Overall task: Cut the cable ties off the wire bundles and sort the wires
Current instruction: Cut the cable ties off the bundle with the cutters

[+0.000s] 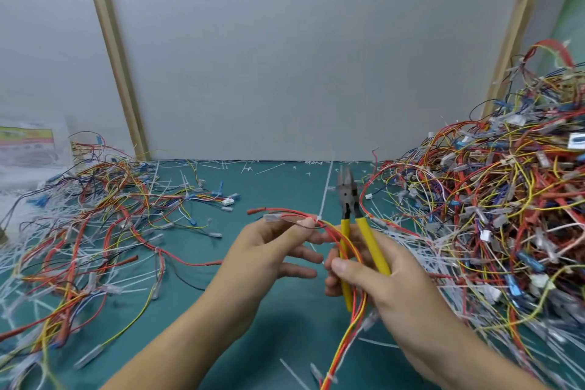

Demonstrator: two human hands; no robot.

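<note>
Centrally, the left hand (269,247) pinches a red-and-yellow wire bundle (356,323) between thumb and forefinger. The right hand (389,282) grips yellow-handled cutters (348,196), which point to 12 o'clock. A white cable tie (319,217) seems to ring the bundle, though blur hides its lock. The tangled right pile (490,199) at 3 o'clock and the left pile (95,215) at 9 o'clock run past the frame edges.

The wire pile (506,199) is cut off at the right edge; the package (28,142) is blurred.
</note>
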